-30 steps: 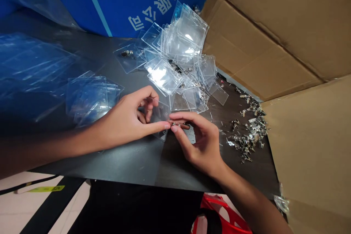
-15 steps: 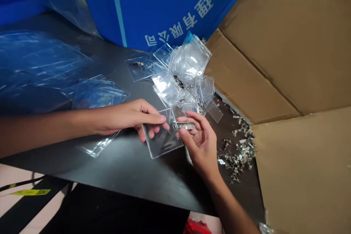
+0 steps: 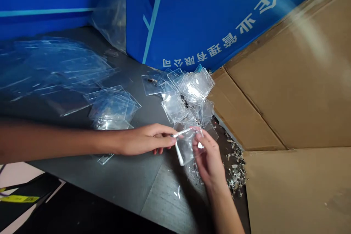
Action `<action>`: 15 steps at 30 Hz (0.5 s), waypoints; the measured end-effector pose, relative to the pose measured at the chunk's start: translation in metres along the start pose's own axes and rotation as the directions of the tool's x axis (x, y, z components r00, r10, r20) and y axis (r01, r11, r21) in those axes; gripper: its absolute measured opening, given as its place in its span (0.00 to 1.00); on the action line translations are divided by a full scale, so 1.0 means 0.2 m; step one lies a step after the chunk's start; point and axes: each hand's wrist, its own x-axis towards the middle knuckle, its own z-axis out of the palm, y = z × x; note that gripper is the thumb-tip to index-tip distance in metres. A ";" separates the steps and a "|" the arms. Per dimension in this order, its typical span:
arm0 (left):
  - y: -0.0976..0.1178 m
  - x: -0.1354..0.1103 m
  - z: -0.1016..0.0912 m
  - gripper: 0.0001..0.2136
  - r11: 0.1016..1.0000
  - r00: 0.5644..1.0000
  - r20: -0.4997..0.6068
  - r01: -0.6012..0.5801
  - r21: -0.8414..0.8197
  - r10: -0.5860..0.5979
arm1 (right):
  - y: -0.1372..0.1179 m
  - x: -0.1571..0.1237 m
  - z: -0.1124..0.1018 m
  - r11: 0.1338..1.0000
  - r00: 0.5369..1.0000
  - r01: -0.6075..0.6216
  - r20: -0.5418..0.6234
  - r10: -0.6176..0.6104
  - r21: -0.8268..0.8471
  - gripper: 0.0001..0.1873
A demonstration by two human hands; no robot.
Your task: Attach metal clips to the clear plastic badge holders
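A clear plastic badge holder [image 3: 185, 150] hangs tilted between my two hands, above the dark table. My left hand [image 3: 152, 139] pinches its upper left corner between thumb and forefinger. At its right side, my right hand [image 3: 210, 155] is closed on it, thumb across the front. Whether a metal clip sits under the right fingers, I cannot tell. Just beyond lies a heap of clear badge holders [image 3: 175, 106], some with metal clips among them. A smaller stack of holders [image 3: 115, 106] is behind my left forearm, which covers part of it.
Loose metal clips [image 3: 237, 175] are piled along the table's right edge, against cardboard [image 3: 296, 186]. More clear sleeves [image 3: 63, 64] spread at the left. A blue printed panel [image 3: 197, 14] stands at the back. Small white scraps [image 3: 177, 192] lie on the near tabletop [image 3: 153, 193].
The camera view has shifted. The badge holder has turned from nearly flat to steeply tilted and moved toward my right hand. The metal clip seen in my right fingers is now hidden.
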 end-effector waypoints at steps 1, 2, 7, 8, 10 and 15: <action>0.01 0.00 0.00 0.30 1.000 1.000 -0.002 0.006 0.023 -0.006 | -0.05 0.06 -0.03 0.999 1.000 -0.007 -0.012 0.007 -0.034 0.19; 0.02 -0.01 0.00 0.30 0.999 1.000 -0.007 0.009 0.047 -0.008 | -0.11 0.12 -0.06 0.998 0.999 -0.019 -0.033 0.017 -0.064 0.19; 0.04 -0.03 0.02 0.19 0.963 0.996 -0.006 -0.080 0.258 0.084 | -0.38 0.47 -0.19 0.994 0.992 0.018 -0.121 -0.031 -0.107 0.15; 0.05 -0.03 0.02 0.17 0.951 0.995 0.000 -0.097 0.292 0.101 | -0.41 0.54 -0.20 0.993 0.988 0.038 -0.143 -0.054 -0.114 0.14; 0.06 -0.04 0.03 0.13 0.932 0.992 0.024 -0.124 0.340 0.123 | -0.46 0.67 -0.20 0.989 0.976 0.075 -0.193 -0.099 -0.129 0.11; 0.10 -0.08 0.04 0.08 0.894 0.989 0.057 -0.145 0.425 0.133 | -0.42 0.88 -0.17 0.981 0.947 0.096 -0.286 -0.143 -0.171 0.10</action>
